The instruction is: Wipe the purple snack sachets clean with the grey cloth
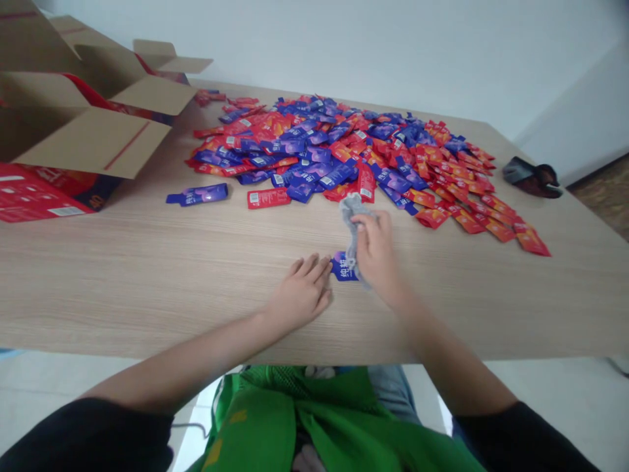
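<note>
Our left hand [302, 292] lies palm down on the table [147, 282], its fingers slightly spread and the tips right at the left end of a blue packet [343, 267]. That packet sits between our hands, to the right of the left one, with its long axis running roughly left to right; the cloth hides its far end. Our right hand [377, 252] pinches the gray cloth [352, 219] between thumb and fingers over that right end, so we judge both hands about equally near, one at each end. Counting, we have two hands, one cloth and one packet between them. Nearer the boxes we see one loose purple packet [199, 195], and one red packet [268, 198] just beside the pile [304, 147], whose red and blue packets are too many to count. We make out at least two open cartons [39, 190] at the left and one dark object [531, 177] at the right, which we cannot identify
</note>
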The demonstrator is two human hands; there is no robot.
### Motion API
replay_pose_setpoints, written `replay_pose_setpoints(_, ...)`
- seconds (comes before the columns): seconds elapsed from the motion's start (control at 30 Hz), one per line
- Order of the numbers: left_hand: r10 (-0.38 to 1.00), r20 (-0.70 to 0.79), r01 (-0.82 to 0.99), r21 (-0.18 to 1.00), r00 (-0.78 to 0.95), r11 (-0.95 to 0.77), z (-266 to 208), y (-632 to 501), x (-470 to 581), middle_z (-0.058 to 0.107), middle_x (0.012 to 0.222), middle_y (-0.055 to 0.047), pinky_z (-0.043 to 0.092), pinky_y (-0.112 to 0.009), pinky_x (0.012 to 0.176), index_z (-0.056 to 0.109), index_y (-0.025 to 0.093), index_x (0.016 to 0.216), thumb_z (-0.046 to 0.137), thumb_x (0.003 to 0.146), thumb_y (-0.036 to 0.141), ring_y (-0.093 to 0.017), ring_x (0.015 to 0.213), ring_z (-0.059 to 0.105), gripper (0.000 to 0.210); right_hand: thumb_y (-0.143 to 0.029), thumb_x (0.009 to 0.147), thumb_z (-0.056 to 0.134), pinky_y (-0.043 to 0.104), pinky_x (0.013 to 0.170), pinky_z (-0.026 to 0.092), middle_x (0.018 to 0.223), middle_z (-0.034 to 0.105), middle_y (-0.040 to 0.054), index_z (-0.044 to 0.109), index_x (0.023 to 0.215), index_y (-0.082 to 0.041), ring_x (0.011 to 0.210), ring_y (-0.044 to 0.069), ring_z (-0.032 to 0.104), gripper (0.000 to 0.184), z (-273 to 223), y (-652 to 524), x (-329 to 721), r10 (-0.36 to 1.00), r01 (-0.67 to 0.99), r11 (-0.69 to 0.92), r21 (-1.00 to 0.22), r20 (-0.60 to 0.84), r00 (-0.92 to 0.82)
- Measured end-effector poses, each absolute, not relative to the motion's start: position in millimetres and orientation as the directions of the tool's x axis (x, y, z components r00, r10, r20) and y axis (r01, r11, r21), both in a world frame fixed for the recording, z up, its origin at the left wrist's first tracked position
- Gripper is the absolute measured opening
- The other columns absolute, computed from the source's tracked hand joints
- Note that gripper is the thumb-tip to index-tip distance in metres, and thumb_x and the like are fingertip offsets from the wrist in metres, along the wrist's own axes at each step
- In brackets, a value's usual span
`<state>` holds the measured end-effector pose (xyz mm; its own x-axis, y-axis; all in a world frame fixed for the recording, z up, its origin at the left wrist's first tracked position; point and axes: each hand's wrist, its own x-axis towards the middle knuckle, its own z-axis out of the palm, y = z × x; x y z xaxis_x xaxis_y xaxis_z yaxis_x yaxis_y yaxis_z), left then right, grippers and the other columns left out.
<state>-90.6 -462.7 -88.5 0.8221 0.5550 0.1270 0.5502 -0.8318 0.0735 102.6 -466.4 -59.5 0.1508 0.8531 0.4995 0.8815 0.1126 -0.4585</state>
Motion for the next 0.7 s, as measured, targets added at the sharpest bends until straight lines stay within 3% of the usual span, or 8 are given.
replay_pose_setpoints(0.13,0.583,0.115,0.580,0.068,0.804,-0.812,-88,-465,-90,0.060,0.134,-0.014,0.037,-0.050,0.109,0.064,0.010,0.121,0.042,0.095,0.027,-0.032,0.136,0.043,0.038,-0.034,0.099,0.035,0.045,0.099,0.036,0.133,0.051,0.0168,0.057,0.127,-0.015,0.120,0.030,0.045,0.041,-83,-467,74,0.954,0.970,0.162,-0.179,0.281,-0.108)
replay_pose_setpoints(0.2,0.586,0.109,0.582,0.066,0.803,-0.810,-88,-465,-91,0.060,0.134,-0.014,0.037,-0.050,0.109,0.062,0.010,0.125,0.042,0.094,0.024,-0.032,0.136,0.043,0.039,-0.034,0.100,0.033,0.044,0.099,0.034,0.136,0.051,0.0162,0.055,0.132,-0.014,0.122,0.030,0.044,0.043,-91,-470,74,0.964,0.975,0.187,-0.117,0.215,-0.159)
replay_pose_setpoints(0.47,0.585,0.050,0.582,0.064,0.809,-0.810,-83,-463,-92,0.043,0.151,-0.008,0.039,-0.048,0.106,0.048,0.013,0.142,0.041,0.091,0.020,-0.032,0.138,0.041,0.052,-0.031,0.097,0.038,0.047,0.095,0.036,0.139,0.049,0.0175,0.055,0.134,-0.014,0.119,0.034,0.044,0.044,-92,-485,101,0.973,0.995,0.075,-0.059,0.223,-0.060)
replay_pose_setpoints(0.7,0.584,0.028,0.581,0.084,0.811,-0.810,-82,-463,-91,0.040,0.153,-0.008,0.038,-0.049,0.107,0.046,0.011,0.144,0.041,0.089,0.017,-0.032,0.138,0.040,0.055,-0.020,0.094,0.036,0.048,0.100,0.037,0.140,0.045,0.0187,0.052,0.136,-0.012,0.120,0.033,0.043,0.046,-103,-496,120,0.958,0.996,0.004,-0.091,0.287,0.022)
